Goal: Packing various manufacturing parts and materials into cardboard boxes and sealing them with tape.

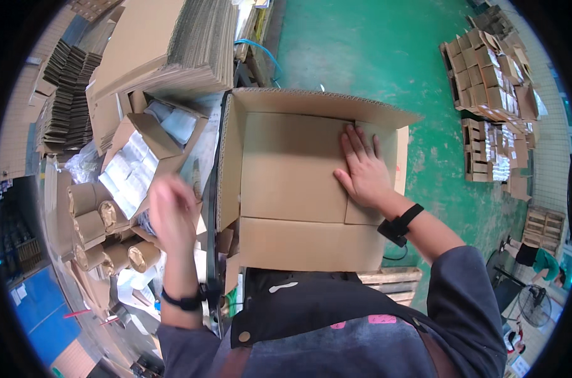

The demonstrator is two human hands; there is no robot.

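In front of me is a brown cardboard box (pixel 292 167), with its far panel and left panel standing up and a wide flap on the side nearest me. My right hand (pixel 366 173) lies palm down on the cardboard at the box's right part, fingers stretched out and holding nothing. To the left of the box, my left hand (pixel 172 211) is raised and smeared by motion, so its fingers cannot be read. It is nearest to an open carton (pixel 163 135) with white packets (pixel 131 169) by it.
A tall stack of flat cardboard (pixel 201 47) stands beyond the carton. Brown paper rolls (pixel 103 230) lie at the left. Pallets with stacked cartons (pixel 487 75) stand on the green floor (pixel 355 57) at the right. A person (pixel 541 264) is near a fan (pixel 535 305).
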